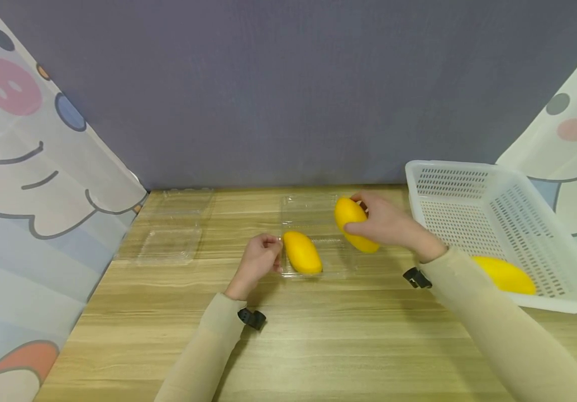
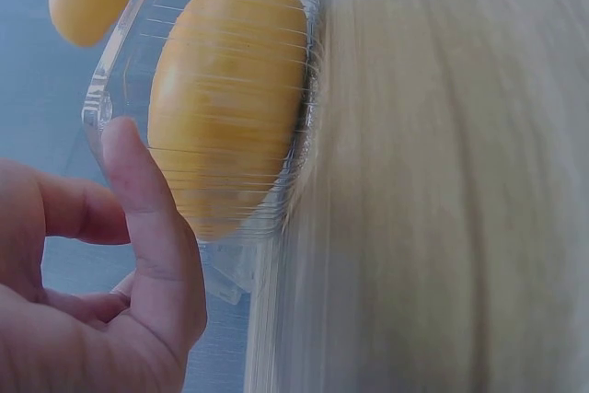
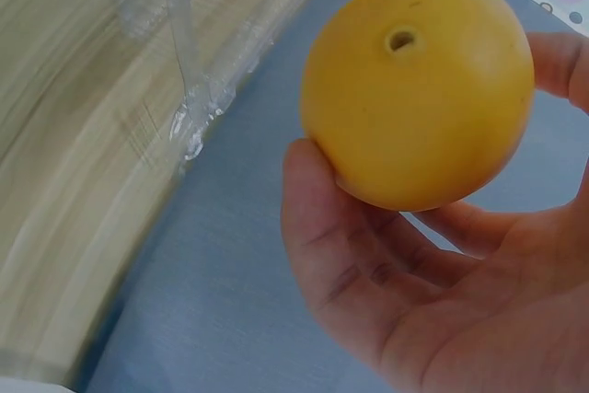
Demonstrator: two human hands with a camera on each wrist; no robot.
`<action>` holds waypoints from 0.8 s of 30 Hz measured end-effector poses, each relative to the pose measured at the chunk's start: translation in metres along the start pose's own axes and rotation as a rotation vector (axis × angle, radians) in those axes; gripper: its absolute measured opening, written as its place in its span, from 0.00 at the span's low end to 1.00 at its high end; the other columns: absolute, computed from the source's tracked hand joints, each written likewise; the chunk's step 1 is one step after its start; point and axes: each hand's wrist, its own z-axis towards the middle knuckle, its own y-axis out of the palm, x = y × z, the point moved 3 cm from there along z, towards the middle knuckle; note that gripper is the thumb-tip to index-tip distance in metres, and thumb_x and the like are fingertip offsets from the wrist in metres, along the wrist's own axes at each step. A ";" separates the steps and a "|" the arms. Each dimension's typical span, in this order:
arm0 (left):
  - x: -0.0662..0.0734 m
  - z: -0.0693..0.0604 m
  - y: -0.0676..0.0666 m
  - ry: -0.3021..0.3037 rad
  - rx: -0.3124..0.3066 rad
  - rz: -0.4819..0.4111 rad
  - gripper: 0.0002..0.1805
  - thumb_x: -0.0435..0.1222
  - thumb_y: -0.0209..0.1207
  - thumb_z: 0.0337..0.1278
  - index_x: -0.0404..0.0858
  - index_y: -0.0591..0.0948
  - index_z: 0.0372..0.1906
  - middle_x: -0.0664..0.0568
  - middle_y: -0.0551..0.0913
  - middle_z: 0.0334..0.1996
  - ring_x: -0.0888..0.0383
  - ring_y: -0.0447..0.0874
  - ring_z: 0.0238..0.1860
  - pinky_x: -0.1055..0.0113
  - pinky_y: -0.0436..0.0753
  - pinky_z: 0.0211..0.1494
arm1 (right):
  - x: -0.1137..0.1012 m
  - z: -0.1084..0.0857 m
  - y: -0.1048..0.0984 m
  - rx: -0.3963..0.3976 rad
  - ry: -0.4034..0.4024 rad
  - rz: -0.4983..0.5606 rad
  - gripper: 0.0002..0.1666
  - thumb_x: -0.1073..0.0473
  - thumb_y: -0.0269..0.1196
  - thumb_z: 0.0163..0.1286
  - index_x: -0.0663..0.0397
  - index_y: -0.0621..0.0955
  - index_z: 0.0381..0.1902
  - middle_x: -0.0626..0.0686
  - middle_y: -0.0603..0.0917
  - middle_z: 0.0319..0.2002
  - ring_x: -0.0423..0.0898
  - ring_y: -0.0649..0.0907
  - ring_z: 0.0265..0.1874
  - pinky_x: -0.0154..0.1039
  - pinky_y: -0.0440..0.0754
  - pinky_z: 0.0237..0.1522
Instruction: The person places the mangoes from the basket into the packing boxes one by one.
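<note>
My right hand (image 1: 381,220) grips a yellow mango (image 1: 348,215) above the right side of an open clear plastic clamshell box (image 1: 335,259). In the right wrist view, the held mango (image 3: 419,89) shows a small dark hole at its end, with thumb and fingers around it. Another mango (image 1: 302,253) lies in the left part of the box; its small green tip is visible in the left wrist view. My left hand (image 1: 258,257) is at the box's left edge, where thumb and forefinger pinch the rim. The box's lid lies folded back behind it.
A white perforated plastic basket (image 1: 469,223) stands at the right, with a mango (image 1: 506,275) in it, partly hidden by my right sleeve. A second open clear box (image 1: 170,245) lies at the left of the wooden table (image 1: 288,346). A grey panel (image 1: 278,95) borders the back.
</note>
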 end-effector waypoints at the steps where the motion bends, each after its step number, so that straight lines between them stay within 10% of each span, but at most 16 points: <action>1: 0.000 0.000 0.000 -0.001 0.000 -0.001 0.13 0.32 0.54 0.72 0.24 0.77 0.51 0.44 0.76 0.27 0.55 0.76 0.23 0.65 0.86 0.27 | 0.000 0.000 0.002 -0.003 0.003 0.002 0.39 0.51 0.66 0.63 0.65 0.71 0.67 0.64 0.80 0.55 0.58 0.80 0.49 0.55 0.82 0.51; 24: 0.000 -0.001 0.000 0.005 -0.015 -0.015 0.13 0.32 0.53 0.73 0.25 0.77 0.51 0.44 0.76 0.27 0.55 0.76 0.23 0.64 0.86 0.27 | 0.005 0.009 0.032 -0.050 0.012 0.039 0.42 0.51 0.65 0.61 0.67 0.69 0.69 0.64 0.79 0.57 0.55 0.81 0.47 0.51 0.83 0.49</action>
